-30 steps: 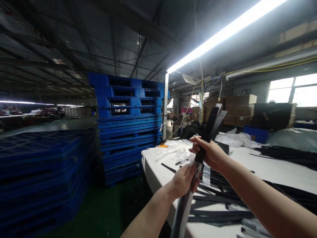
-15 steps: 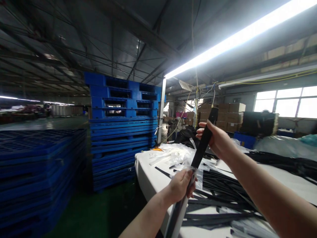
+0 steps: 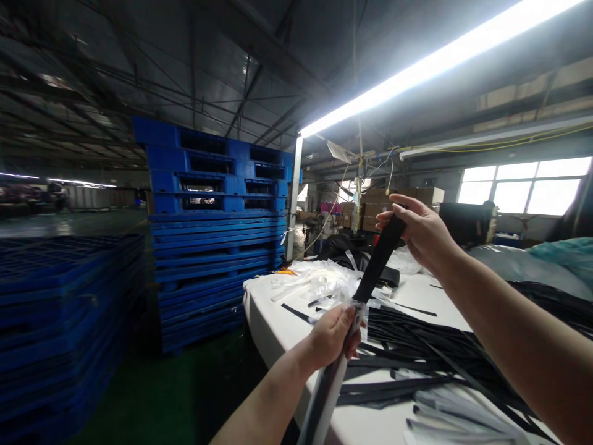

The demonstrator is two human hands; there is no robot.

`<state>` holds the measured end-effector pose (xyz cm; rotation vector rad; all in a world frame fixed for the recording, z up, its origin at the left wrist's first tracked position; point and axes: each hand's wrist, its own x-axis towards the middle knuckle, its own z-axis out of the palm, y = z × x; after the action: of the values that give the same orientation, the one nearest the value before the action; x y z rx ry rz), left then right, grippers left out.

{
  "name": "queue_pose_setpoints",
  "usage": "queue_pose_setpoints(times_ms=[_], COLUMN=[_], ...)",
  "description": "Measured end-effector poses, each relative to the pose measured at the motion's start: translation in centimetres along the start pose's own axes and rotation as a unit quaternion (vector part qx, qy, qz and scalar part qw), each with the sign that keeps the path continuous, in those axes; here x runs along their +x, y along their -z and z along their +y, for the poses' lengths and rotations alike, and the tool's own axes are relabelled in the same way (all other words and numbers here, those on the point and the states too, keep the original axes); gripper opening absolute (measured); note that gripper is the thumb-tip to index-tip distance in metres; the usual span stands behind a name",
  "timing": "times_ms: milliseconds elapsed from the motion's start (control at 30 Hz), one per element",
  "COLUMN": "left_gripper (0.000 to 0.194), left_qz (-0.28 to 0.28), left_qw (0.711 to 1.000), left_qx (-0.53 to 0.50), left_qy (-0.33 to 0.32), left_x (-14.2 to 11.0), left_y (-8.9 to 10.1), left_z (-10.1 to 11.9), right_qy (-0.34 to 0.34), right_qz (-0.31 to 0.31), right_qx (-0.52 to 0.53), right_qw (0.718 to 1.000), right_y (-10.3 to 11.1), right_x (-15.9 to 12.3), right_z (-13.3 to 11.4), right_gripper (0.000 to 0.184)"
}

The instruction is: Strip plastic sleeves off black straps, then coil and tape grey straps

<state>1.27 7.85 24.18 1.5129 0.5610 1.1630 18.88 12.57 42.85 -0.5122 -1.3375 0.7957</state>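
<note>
"Sleeve first: what could go wrong there?"

"The clear plastic sleeve (image 3: pixel 319 402) looks thin and glossy, slanting past the table's near-left edge. If it drags there, I think it could crease or split."

"And the grips?"

"The left hand (image 3: pixel 328 337) is closed around the sleeve's mouth, fingers wrapped; squeezing too hard could jam what's inside. Above it, the matte black strip (image 3: pixel 380 256) rises out, flat and straight-sided, held in the air over the table (image 3: pixel 273 315). The right hand (image 3: pixel 428 235) has its top end pinched between thumb and fingers, so an off-line pull could bend it or snag the mouth."

"Anything around it?"

"Crinkly flat sleeves (image 3: pixel 456 417) by the near edge, then a tangle of slim black strips (image 3: pixel 417 346) that could catch a loose end. Towards the far-left corner, wispy white film scraps (image 3: pixel 324 278). Beyond, ribbed blue pallets (image 3: pixel 217 247), then boxy brown cartons (image 3: pixel 430 195)."
</note>
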Motion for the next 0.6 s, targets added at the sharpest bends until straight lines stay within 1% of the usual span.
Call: queue_pose_setpoints(times_ms=[33,100,167,267,367,433,600], left_gripper=[0.061,0.06,0.059,0.059,0.058,0.057,0.058], left_qz=[-0.002,-0.003,0.0,0.002,0.009,0.011,-0.008], left_qw=[1.0,1.0,1.0,1.0,1.0,1.0,1.0], left_qx=[-0.001,-0.002,-0.001,0.0,-0.002,-0.003,-0.009], left_qy=[-0.002,-0.008,-0.014,-0.019,-0.019,-0.016,-0.01], left_x=[0.1,0.2,0.3,0.5,0.7,0.8,1.1], left_y=[-0.1,-0.2,-0.4,-0.6,-0.8,-0.9,-1.2], left_z=[0.1,0.4,0.7,1.2,1.3,1.2,1.2], right_qy=[0.008,0.016,0.014,0.004,-0.011,-0.029,-0.069], right_qz=[0.0,-0.01,-0.02,-0.039,-0.053,-0.05,-0.051], right_qx=[-0.008,-0.02,-0.025,-0.017,0.015,0.047,0.101], right_qw=[1.0,1.0,0.999,0.999,0.998,0.997,0.991], right_y=[0.0,0.1,0.2,0.3,0.3,0.2,-0.7], right_x=[0.1,0.1,0.0,-0.3,-0.7,-1.0,-1.8], right_z=[-0.1,-0.3,-0.2,0.1,0.2,0.4,1.0], right_gripper=[0.032,0.028,0.023,0.022,0.023,0.024,0.021])
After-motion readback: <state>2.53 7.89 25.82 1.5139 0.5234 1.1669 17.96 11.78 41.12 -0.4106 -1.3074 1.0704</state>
